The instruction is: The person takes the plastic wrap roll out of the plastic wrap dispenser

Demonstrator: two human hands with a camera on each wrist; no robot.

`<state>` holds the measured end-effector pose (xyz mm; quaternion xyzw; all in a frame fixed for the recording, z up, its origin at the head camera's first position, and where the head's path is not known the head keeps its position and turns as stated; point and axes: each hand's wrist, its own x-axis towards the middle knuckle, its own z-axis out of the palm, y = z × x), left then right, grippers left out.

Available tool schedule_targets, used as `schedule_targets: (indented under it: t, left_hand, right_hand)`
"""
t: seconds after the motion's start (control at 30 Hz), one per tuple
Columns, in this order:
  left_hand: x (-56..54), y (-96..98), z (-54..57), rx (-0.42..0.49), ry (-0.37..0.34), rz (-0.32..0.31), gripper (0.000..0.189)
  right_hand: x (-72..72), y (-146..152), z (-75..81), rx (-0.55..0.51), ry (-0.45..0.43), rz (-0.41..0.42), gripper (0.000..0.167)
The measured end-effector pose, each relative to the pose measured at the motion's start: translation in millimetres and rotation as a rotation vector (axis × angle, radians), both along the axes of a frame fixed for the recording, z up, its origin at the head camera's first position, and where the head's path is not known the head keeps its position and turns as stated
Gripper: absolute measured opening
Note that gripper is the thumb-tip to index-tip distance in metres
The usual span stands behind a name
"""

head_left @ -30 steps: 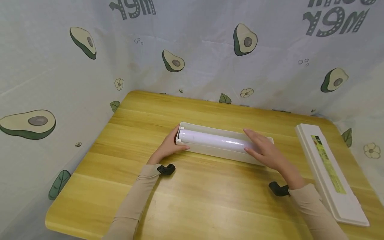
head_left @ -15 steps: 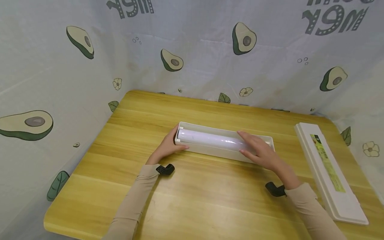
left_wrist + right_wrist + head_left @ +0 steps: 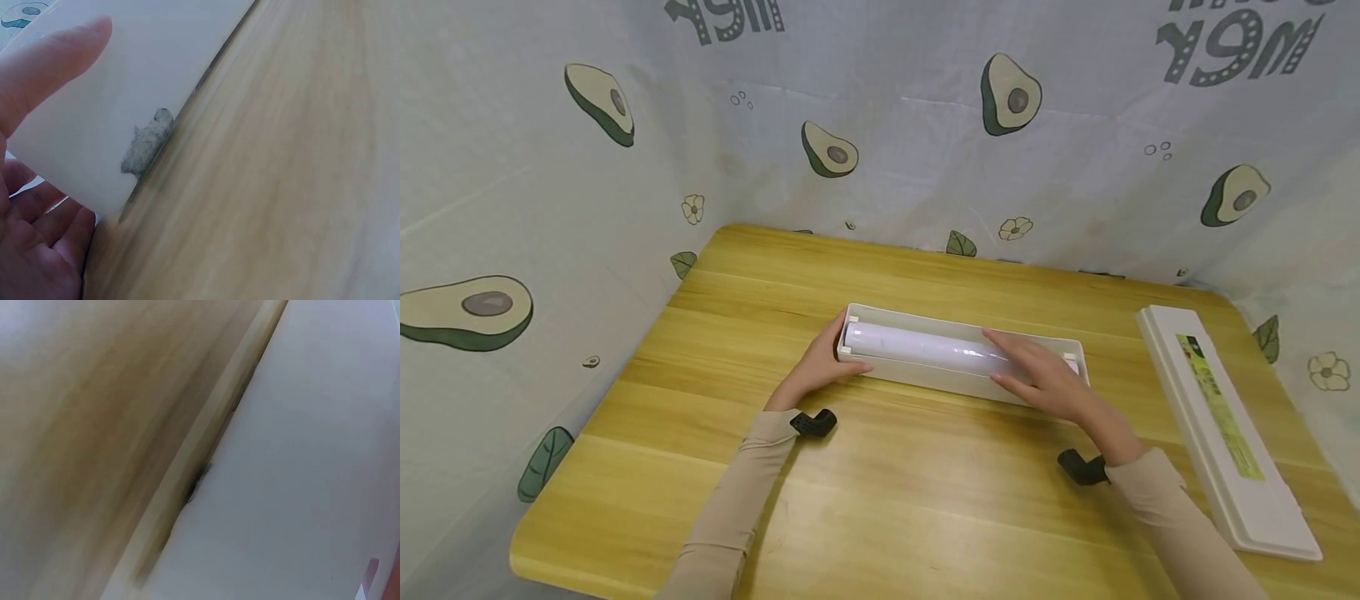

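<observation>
A long white plastic box [image 3: 925, 379], its top off, lies on the wooden table with a roll of cling film [image 3: 917, 343] inside. My left hand [image 3: 820, 362] grips the box's left end, thumb along the near wall and fingers around the end. In the left wrist view the thumb lies against the white wall [image 3: 156, 69], near a rough grey patch [image 3: 149, 142] at its bottom edge. My right hand [image 3: 1052, 379] rests over the roll toward the right, fingers and thumb extended, hiding part of it. The right wrist view mostly shows the box's near wall [image 3: 281, 456].
To the right lies a long white lid [image 3: 1277, 500] with a green and yellow label [image 3: 1221, 408]. Behind and beside the table [image 3: 880, 517] hangs a pale cloth [image 3: 910, 192] printed with avocados. A dark camera sits at each wrist.
My right hand has slid left along the roll, uncovering more of the box's right end. The left hand, box and lid stay nearly where they were.
</observation>
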<state>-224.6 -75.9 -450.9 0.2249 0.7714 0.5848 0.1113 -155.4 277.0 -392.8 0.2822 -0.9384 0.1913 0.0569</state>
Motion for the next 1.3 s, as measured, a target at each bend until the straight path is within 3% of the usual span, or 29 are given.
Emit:
schedule_targets:
  t: [0.23, 0.47, 0.57, 0.87, 1.3]
  left_hand:
    - [-3.0, -0.7, -6.5, -0.026, -0.002, 0.014, 0.101]
    - [-5.4, -1.9, -8.8, -0.010, -0.006, 0.008, 0.100]
    - [-6.8, -1.0, -6.0, -0.007, -0.001, 0.005, 0.101]
    - [6.8, -1.6, 23.0, -0.023, -0.035, -0.001, 0.098]
    - [4.0, -1.5, 19.7, 0.005, -0.041, -0.015, 0.099]
  right_hand:
    - [-8.0, -3, 2.8, 0.017, -0.061, 0.014, 0.063]
    - [-21.9, -8, 3.3, 0.040, -0.091, 0.083, 0.060]
    - [-29.7, -9, 4.1, 0.058, -0.133, 0.089, 0.058]
    - [-43.5, -16, 0.1, 0.089, -0.196, 0.142, 0.054]
    - [-47.6, -19, -1.4, 0.074, -0.204, 0.151, 0.050]
